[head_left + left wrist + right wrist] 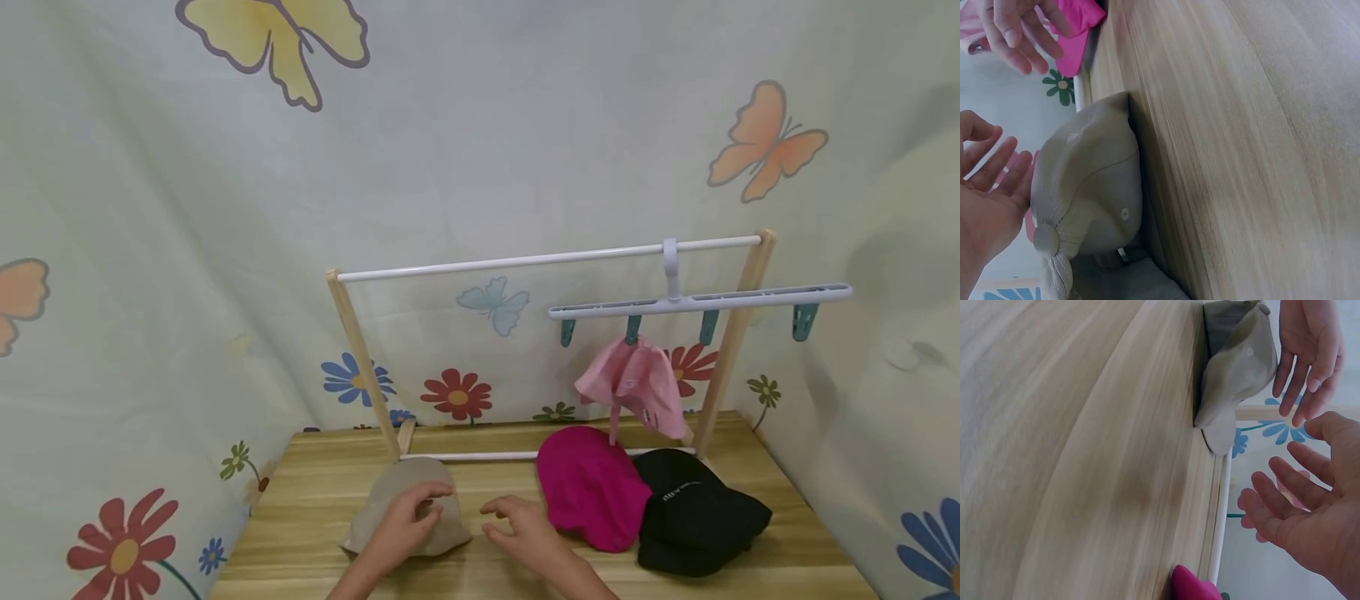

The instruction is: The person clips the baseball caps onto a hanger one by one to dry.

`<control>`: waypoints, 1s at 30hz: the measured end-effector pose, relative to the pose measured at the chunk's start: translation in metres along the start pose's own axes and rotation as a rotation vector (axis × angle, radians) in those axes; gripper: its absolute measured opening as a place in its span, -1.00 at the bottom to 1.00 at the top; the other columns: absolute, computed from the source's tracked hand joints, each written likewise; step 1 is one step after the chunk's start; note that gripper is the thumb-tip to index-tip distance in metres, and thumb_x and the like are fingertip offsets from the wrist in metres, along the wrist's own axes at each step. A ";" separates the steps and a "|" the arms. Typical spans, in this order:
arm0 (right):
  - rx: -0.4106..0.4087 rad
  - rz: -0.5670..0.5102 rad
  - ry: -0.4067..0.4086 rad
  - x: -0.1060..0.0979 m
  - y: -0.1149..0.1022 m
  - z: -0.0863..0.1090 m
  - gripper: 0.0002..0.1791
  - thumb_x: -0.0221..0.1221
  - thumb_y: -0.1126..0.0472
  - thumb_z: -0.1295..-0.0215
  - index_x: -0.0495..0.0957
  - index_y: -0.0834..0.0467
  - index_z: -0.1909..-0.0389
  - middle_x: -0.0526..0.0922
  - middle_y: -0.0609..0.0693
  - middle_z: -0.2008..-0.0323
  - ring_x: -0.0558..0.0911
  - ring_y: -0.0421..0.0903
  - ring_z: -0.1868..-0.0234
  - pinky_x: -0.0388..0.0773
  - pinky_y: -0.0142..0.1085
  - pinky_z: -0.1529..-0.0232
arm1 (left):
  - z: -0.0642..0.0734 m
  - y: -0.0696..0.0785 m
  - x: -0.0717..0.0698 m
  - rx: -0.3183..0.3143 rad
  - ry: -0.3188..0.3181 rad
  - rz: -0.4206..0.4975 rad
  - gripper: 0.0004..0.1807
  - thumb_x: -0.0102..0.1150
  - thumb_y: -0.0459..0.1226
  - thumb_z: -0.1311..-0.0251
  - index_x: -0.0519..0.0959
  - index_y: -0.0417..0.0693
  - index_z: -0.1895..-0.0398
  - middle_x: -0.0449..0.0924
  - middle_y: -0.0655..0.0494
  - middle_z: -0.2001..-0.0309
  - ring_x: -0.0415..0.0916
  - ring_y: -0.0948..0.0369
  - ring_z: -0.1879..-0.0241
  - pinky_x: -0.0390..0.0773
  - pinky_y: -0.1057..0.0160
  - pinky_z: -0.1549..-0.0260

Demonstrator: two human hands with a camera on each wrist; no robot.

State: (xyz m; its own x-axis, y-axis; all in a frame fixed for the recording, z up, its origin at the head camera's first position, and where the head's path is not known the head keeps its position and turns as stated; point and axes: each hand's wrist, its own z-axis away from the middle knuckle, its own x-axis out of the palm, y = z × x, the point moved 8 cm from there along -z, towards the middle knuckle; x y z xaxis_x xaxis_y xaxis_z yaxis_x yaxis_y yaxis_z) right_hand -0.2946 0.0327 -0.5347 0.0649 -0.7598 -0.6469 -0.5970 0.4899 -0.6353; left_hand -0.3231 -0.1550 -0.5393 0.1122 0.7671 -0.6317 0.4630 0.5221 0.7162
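Note:
A beige cap [386, 492] lies on the wooden table at the left, its brim toward the rack. Over its right side is my left hand [408, 525], fingers loosely bent and holding nothing; in the left wrist view its fingertips are right at the crown of the cap [1094, 181]. To the right of the cap my right hand [525, 533] hovers with relaxed, spread fingers and an empty palm. Close beside that hand lies a magenta cap [588, 492]. A black cap [697, 517] overlaps the magenta one's right side.
Behind the caps stands a wood-and-white rack [547, 260]. From its top bar hangs a white hanger [720, 300] with several green clips [707, 327]. A pink cap [637, 383] dangles from one clip. A printed curtain [525, 150] with flowers and butterflies encloses the table [277, 533].

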 end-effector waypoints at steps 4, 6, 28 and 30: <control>-0.014 0.004 -0.016 0.008 -0.003 -0.002 -0.75 0.33 0.23 -0.30 0.68 0.23 0.05 0.73 0.11 0.10 0.71 0.11 0.16 0.66 -0.28 0.19 | 0.002 0.000 -0.004 0.017 0.019 -0.017 -0.70 0.23 -0.46 -0.29 0.68 -0.04 -0.03 0.70 0.10 -0.01 0.61 0.12 -0.05 0.65 0.13 -0.02; -0.003 0.000 -0.030 0.011 -0.004 -0.003 -0.74 0.33 0.22 -0.30 0.68 0.22 0.03 0.73 0.10 0.09 0.72 0.10 0.15 0.66 -0.27 0.18 | 0.003 0.000 -0.006 0.022 0.028 -0.020 -0.70 0.24 -0.47 -0.29 0.68 -0.03 -0.03 0.70 0.10 -0.02 0.61 0.11 -0.06 0.66 0.11 -0.02; 0.024 -0.053 -0.091 0.031 -0.021 -0.017 -0.67 0.33 0.19 -0.30 0.65 0.16 -0.06 0.70 0.07 0.01 0.71 0.00 0.08 0.65 -0.31 0.13 | 0.016 -0.002 -0.028 0.051 0.100 -0.096 -0.66 0.30 -0.51 -0.17 0.68 -0.02 0.02 0.71 0.13 0.00 0.61 0.12 -0.05 0.61 0.12 -0.07; 0.015 -0.046 -0.088 0.032 -0.023 -0.018 -0.68 0.33 0.19 -0.30 0.65 0.15 -0.06 0.71 0.06 0.02 0.70 -0.05 0.09 0.65 -0.32 0.14 | 0.018 -0.001 -0.030 0.045 0.097 -0.108 -0.69 0.30 -0.50 -0.18 0.68 -0.07 0.02 0.70 0.12 -0.01 0.61 0.09 -0.07 0.59 0.09 -0.11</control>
State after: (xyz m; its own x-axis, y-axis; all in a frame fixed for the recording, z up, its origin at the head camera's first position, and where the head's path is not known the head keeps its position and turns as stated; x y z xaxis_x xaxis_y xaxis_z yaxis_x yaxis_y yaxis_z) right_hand -0.2929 -0.0104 -0.5337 0.1624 -0.7412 -0.6513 -0.5795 0.4626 -0.6709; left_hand -0.3111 -0.1854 -0.5267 -0.0253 0.7411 -0.6710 0.5071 0.5879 0.6302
